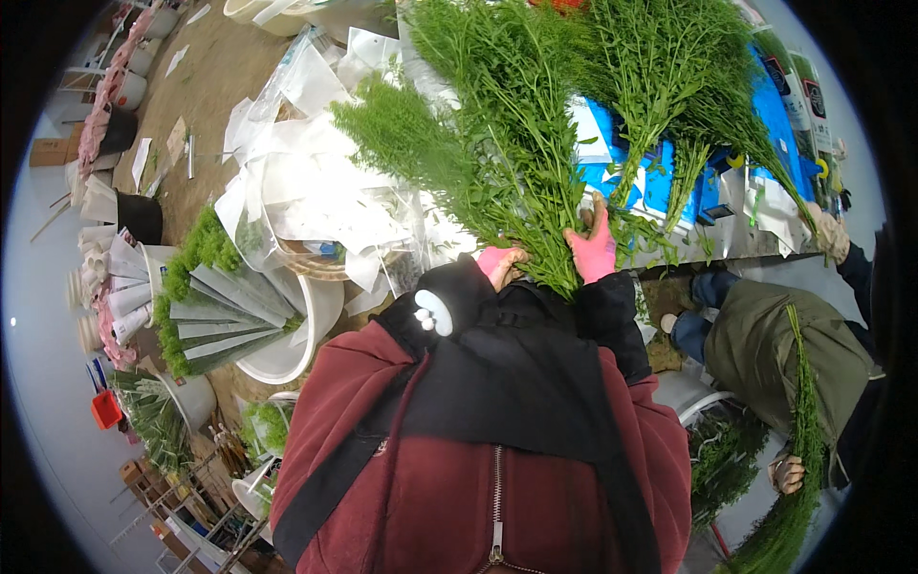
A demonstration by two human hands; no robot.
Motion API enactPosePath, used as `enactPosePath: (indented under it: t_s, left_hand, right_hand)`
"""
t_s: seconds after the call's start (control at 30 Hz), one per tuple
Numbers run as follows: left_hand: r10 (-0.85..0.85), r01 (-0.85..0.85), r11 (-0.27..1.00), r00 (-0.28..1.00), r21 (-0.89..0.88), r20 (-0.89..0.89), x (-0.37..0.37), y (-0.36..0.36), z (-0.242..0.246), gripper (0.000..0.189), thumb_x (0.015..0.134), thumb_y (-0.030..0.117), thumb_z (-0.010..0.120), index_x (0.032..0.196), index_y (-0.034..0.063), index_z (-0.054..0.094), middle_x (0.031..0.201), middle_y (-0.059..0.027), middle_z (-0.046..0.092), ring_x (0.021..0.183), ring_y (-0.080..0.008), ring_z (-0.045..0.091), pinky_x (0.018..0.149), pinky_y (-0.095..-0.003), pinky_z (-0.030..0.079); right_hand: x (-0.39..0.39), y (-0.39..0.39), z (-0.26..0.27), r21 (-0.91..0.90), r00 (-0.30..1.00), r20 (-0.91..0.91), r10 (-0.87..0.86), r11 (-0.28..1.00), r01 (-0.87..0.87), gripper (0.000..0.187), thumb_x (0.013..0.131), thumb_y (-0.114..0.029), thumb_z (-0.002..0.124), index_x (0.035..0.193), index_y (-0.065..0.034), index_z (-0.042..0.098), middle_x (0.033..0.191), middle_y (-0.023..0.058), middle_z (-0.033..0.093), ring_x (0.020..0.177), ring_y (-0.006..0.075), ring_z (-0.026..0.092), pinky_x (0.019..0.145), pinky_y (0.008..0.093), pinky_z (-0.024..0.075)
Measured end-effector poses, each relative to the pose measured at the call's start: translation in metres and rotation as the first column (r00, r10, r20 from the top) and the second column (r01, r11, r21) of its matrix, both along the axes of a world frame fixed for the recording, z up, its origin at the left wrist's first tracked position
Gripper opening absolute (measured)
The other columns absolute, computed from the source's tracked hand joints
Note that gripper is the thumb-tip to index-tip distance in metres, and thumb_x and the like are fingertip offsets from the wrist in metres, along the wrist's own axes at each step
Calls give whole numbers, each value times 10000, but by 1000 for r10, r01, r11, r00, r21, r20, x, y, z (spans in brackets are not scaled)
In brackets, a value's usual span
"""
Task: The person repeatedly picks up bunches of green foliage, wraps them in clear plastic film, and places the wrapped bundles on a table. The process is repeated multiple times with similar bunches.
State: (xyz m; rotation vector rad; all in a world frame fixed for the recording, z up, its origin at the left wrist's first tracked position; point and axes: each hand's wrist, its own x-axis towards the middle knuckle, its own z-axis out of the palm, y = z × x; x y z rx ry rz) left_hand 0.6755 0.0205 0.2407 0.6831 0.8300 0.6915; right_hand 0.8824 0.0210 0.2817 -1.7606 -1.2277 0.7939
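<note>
A large bunch of feathery green foliage (531, 165) lies on the worktable in front of me, its leafy stems pointing towards my apron. My left hand (504, 265), in a pink glove with bare-looking fingertips, curls its fingers at the left side of the lower stems; part of its grip is hidden. On the other side, my right hand (595, 244) has thumb and fingers apart, the thumb touching the stems. The stem ends (563, 287) reach the black apron (531, 373). Another foliage bunch (638, 107) lies just to the right, beside a shorter bundle of cut stems (688, 179).
White paper and clear wrapping (323, 194) pile up at the left. A white bucket (323, 323) holds wrapped greenery (229, 308). Blue sheeting (778, 136) covers part of the table. At right, a co-worker's gloved hands (832, 233) hold stems; another foliage bunch (805, 402) hangs low.
</note>
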Motion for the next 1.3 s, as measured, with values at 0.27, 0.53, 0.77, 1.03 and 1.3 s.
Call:
enactPosePath:
  t_s: [0.27, 0.53, 0.77, 1.03, 1.3]
  left_hand:
    - [121, -99, 976, 988, -196, 101, -5, -6, -41, 188, 852, 168, 556, 838, -16, 591, 889, -90, 579, 773, -199, 567, 638, -311, 453]
    - [-169, 195, 971, 969, -141, 179, -12, 10, -38, 404, 895, 334, 534, 1104, -11, 544, 1247, -127, 480, 1036, -232, 510, 847, -364, 446]
    - [-231, 238, 966, 970, 101, -80, -2, 23, 2, 577, 911, 477, 446, 1298, 50, 455, 878, -22, 558, 747, -136, 507, 630, -303, 413]
    - [-196, 340, 825, 922, 451, -335, -10, 28, -8, 465, 946, 412, 336, 1044, 31, 584, 703, -56, 558, 572, -165, 478, 550, -301, 392]
    - [-107, 409, 601, 892, 686, -439, -4, 26, -27, 356, 903, 267, 406, 1059, -3, 578, 963, -128, 630, 882, -185, 585, 778, -314, 451]
  right_hand:
    - [-13, 20, 23, -313, 701, 560, 441, 896, -313, 388, 774, -91, 573, 1147, -197, 552, 1344, 151, 392, 993, 349, 571, 797, 412, 492]
    - [-4, 25, 22, -271, 779, 454, 432, 900, -341, 150, 785, -129, 572, 931, -143, 597, 1220, 149, 496, 835, 359, 593, 699, 421, 486]
    - [-16, 14, 67, 39, 798, 498, 340, 910, -412, 147, 778, -47, 553, 924, -47, 560, 1152, 195, 512, 939, 364, 548, 784, 407, 449]
    - [-60, 32, 45, -314, 791, 422, 444, 890, -332, 194, 829, -137, 524, 1020, -105, 535, 890, 150, 602, 856, 352, 583, 724, 434, 460]
    - [-54, 67, 28, -567, 661, 465, 589, 772, -289, 325, 810, -167, 552, 1113, -54, 518, 939, 195, 615, 904, 356, 588, 774, 439, 470]
